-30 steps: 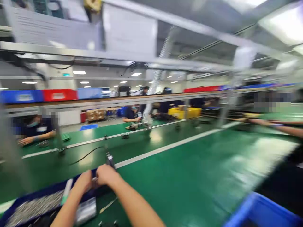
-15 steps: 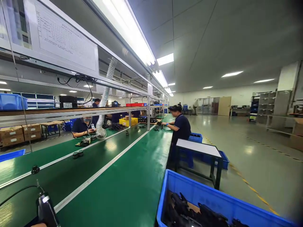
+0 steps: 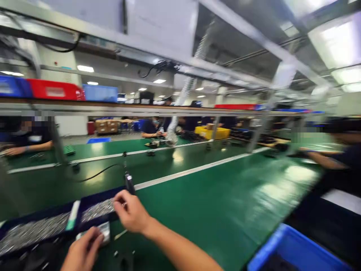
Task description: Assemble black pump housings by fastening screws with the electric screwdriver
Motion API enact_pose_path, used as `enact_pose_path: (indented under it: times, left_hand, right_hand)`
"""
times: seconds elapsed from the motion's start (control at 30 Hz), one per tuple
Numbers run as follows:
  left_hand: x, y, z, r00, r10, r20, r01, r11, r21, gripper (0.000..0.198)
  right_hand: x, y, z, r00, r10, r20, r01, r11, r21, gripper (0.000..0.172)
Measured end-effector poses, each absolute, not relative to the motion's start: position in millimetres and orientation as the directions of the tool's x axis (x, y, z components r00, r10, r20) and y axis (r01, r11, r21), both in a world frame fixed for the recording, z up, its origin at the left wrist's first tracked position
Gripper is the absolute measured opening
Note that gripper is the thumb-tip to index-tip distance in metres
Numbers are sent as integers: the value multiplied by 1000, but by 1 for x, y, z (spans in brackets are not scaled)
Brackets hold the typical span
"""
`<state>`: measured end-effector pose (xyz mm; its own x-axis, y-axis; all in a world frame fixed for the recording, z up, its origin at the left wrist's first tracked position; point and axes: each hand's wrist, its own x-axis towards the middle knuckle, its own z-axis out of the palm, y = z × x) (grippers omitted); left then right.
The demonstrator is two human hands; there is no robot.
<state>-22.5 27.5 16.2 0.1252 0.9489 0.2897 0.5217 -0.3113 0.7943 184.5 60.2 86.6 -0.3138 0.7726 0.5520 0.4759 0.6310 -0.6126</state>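
My right hand (image 3: pixel 134 213) is over the edge of a dark tray (image 3: pixel 77 206) of small silvery screw-like parts (image 3: pixel 98 210). Its thumb and forefinger are pinched together, with a tiny glint at the tips. A black electric screwdriver (image 3: pixel 129 183) with a cable at its top stands just behind this hand, its lower part hidden; whether they touch I cannot tell. My left hand (image 3: pixel 81 251) is lower left, fingers curled at a small silvery block (image 3: pixel 105 232). What it grips is hidden and blurred. Below lie dark parts (image 3: pixel 125 259) with small bright spots.
The green bench (image 3: pixel 203 214) runs right, past a white rail (image 3: pixel 183 173). A blue bin (image 3: pixel 299 246) stands at the lower right. A co-worker (image 3: pixel 346 162) is at the right edge; others sit across. Red bins (image 3: pixel 55 89) rest on the shelf above.
My view has swung left and down. Both my hands and the tray of small metal parts now show. The screwdriver and blue bin appear farther right in the picture.
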Motion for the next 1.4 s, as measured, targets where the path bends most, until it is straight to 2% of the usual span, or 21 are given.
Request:
enact_pose_path:
  times: [0.07, 0.13, 0.2, 0.27, 0.43, 0.67, 1.03, 1.2, 1.3, 1.4]
  left_hand:
    - [-23, 11, 12, 132, 978, 161, 427, -203, 881, 59]
    - [-20, 8, 7, 152, 988, -14, 318, -35, 947, 60]
    - [-19, 10, 2, 200, 970, -141, 225, 95, 970, 59]
    - [-20, 11, -4, 239, 951, -197, 154, 163, 974, 55]
    - [-20, 7, -15, 190, 944, -269, 151, 243, 958, 44]
    - [-16, 9, -11, 209, 911, -354, 63, 349, 935, 47]
    - [-16, 9, -2, 245, 844, -477, -62, 505, 861, 28]
    - [-16, 7, -4, 258, 852, -456, -108, 495, 862, 34]
    - [-19, 5, -11, 252, 870, -424, -143, 467, 872, 44]
    - [-23, 9, -21, 334, 843, -422, -155, 491, 857, 54]
  right_hand:
    - [195, 38, 65, -369, 736, 568, 356, 676, -645, 15]
    - [204, 23, 44, -365, 650, 667, 231, 757, -611, 14]
    - [208, 14, 31, -399, 602, 692, 206, 794, -572, 12]
    - [206, 8, 25, -471, 548, 691, 197, 829, -523, 14]
    - [190, 11, 18, -531, 486, 694, 173, 864, -473, 17]
    - [185, 27, -2, -494, 566, 660, 135, 800, -585, 14]
    - [183, 25, -11, -460, 626, 630, 105, 742, -662, 14]
    - [175, 22, -6, -430, 622, 654, 128, 759, -639, 15]
    - [168, 18, -1, -388, 583, 714, 129, 801, -584, 12]
    - [163, 22, 0, -342, 535, 772, 155, 843, -515, 10]
